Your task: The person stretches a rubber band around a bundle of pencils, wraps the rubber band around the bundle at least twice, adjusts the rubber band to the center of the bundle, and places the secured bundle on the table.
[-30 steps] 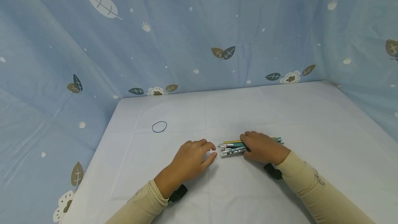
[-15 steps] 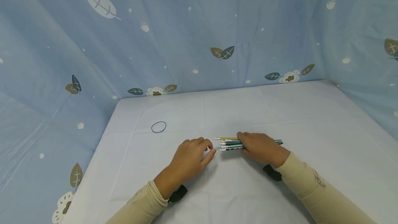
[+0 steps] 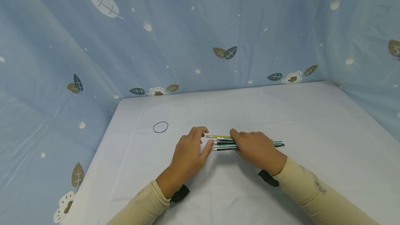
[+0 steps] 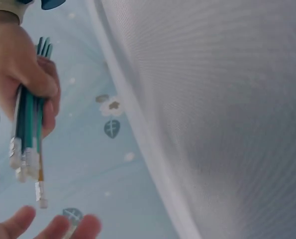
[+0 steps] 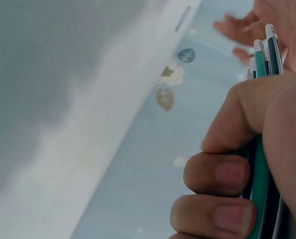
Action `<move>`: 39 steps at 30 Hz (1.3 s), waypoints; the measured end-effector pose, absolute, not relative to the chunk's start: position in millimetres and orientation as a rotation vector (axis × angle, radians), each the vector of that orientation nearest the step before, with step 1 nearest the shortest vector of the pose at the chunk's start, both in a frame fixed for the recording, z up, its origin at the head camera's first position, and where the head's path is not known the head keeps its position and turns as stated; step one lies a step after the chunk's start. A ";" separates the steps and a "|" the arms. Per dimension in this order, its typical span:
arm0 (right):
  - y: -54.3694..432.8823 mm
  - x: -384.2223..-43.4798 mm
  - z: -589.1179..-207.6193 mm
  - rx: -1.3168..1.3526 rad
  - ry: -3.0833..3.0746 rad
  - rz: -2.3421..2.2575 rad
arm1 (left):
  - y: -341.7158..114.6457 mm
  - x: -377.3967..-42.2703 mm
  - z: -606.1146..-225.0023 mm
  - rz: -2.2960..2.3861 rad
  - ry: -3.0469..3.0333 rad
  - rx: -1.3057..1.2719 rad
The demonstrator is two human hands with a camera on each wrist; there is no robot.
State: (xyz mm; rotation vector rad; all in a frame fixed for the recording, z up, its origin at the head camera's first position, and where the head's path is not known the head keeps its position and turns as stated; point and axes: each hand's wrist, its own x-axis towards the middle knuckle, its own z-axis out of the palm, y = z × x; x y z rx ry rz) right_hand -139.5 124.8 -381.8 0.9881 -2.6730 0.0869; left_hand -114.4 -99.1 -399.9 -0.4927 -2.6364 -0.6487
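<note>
My right hand grips a bundle of several pencils, green, dark and one yellow, held above the table with the eraser ends pointing left. In the right wrist view its fingers curl round the pencils. The left wrist view shows white erasers in metal bands at uneven lengths, with the yellow pencil sticking out furthest. My left hand is at the eraser ends, its fingers spread and loosely bent, the thumb close beside the bundle. Nothing lies in its grasp.
A blue rubber band or ring lies on the white tablecloth, further back and left of my hands. Blue curtain cloth with leaf prints hangs behind and beside the table.
My right hand has lifted the pencils and moved them slightly left, toward the left hand. My left hand has tilted up and its fingers have opened wider.
</note>
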 end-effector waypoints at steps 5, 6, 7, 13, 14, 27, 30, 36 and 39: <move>115.2 -137.6 -377.1 0.978 -2.599 0.077 | -100.4 -115.1 -398.5 -0.765 -2.568 -0.512; 113.0 -137.3 -376.9 0.972 -2.600 0.076 | -100.7 -115.3 -398.8 -0.789 -2.558 -0.515; 110.9 -137.1 -376.9 0.970 -2.601 0.074 | -101.1 -115.4 -399.2 -0.815 -2.549 -0.517; 98.0 -134.5 -379.5 0.971 -2.568 0.018 | -103.6 -114.4 -401.3 -1.101 -2.512 -0.493; 95.9 -134.1 -379.8 0.972 -2.555 0.010 | -104.0 -114.5 -401.7 -1.177 -2.496 -0.501; 84.0 -125.6 -382.3 0.941 -2.506 0.002 | -100.9 -114.0 -400.2 -1.784 -2.203 -0.600; 82.7 -124.2 -382.8 0.944 -2.506 0.011 | -100.1 -113.3 -401.1 -1.811 -2.202 -0.627; 80.1 -123.6 -386.9 0.957 -2.510 0.004 | -99.1 -111.2 -403.6 -1.817 -2.201 -0.724; 79.6 -123.1 -388.5 0.949 -2.508 0.001 | -98.7 -110.2 -404.2 -1.810 -2.190 -0.746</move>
